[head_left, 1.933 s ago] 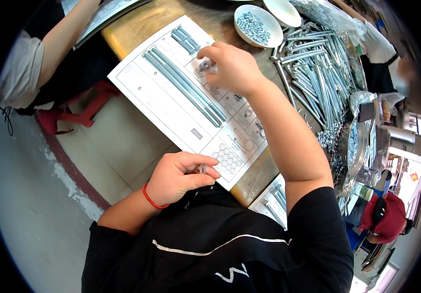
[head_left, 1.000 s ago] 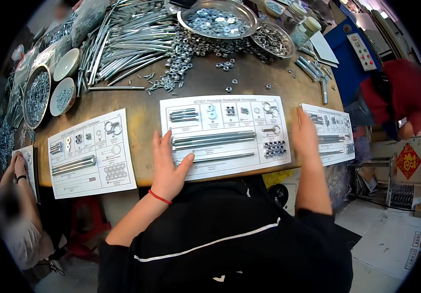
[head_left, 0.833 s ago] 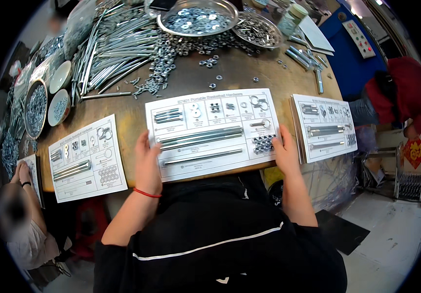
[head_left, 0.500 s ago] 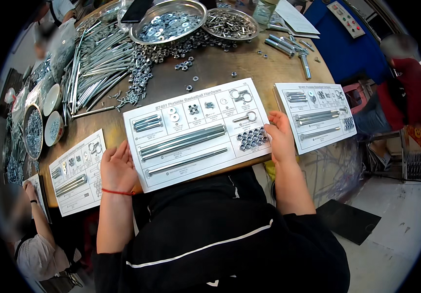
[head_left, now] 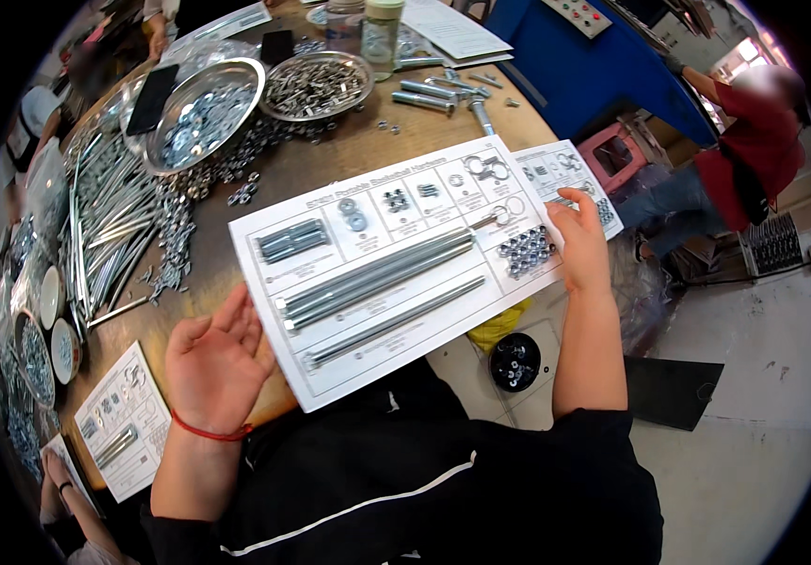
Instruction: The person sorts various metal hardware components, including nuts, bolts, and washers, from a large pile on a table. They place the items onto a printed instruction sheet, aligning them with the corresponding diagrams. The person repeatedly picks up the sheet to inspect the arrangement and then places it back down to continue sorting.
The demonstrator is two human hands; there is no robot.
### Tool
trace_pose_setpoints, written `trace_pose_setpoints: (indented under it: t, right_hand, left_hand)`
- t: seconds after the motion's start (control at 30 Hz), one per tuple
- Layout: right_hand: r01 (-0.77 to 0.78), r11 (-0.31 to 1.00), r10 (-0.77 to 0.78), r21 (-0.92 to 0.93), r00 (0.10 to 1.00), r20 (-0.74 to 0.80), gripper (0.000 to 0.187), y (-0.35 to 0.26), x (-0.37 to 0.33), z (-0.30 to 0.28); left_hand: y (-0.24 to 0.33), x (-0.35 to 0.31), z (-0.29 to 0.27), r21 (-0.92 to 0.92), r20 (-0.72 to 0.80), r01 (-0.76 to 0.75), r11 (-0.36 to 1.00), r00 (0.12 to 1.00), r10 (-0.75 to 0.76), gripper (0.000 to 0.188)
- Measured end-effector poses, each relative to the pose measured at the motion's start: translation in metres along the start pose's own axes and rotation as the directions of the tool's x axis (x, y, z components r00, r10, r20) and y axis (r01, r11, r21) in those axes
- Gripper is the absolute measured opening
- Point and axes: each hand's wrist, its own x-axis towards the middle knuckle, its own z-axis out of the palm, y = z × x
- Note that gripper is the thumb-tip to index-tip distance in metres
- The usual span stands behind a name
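The right hand (head_left: 577,242) pinches the right edge of a white hardware card (head_left: 386,350), while the left hand (head_left: 217,367) is spread loosely, palm up, at its left edge; whether it touches I cannot tell. The card slants across the front edge of the surface (head_left: 330,155), bearing bolts, washers, nuts and ring pins in ruled boxes. Another card (head_left: 142,461) lies to the left. Beyond are heaped long bolts (head_left: 109,217), a steel bowl (head_left: 259,80) of washers and, farther right, a person in maroon (head_left: 744,160).
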Motion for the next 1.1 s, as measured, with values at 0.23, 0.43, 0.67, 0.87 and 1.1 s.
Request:
trace_pose_setpoints:
  t: [0.23, 0.43, 0.67, 0.87, 1.1]
  right_hand:
    - [0.03, 0.993, -0.044, -0.11, 0.991, -0.126, 0.041, 0.015, 0.086, -0.11]
    - [0.097, 0.985, -0.123, -0.144, 0.975, -0.185, 0.035, 0.041, 0.151, -0.175]
    - [0.086, 0.983, -0.117, -0.162, 0.975, -0.191, 0.033, 0.073, 0.195, -0.207]
    - [0.073, 0.913, -0.155, -0.401, 0.972, -0.176, 0.029, 0.092, 0.201, -0.213]
    - [0.546, 0.249, -0.377, -0.8, 0.815, 0.44, 0.018, 0.041, 0.166, -0.15]
  left_hand:
    - [-0.079, 0.1, 0.049, -0.046, -0.012, 0.207, 0.977, 0.978, -0.208, 0.051]
    - [-0.14, 0.159, 0.082, -0.048, -0.114, 0.239, 0.97, 0.963, -0.243, 0.049]
    - [-0.171, 0.184, 0.093, -0.022, -0.151, 0.23, 0.973, 0.961, -0.231, 0.05]
    - [-0.174, 0.183, 0.092, 0.07, -0.143, 0.203, 0.977, 0.971, -0.192, 0.053]
    - [-0.173, 0.179, 0.083, 0.157, -0.173, 0.187, 0.97, 0.972, -0.16, 0.053]
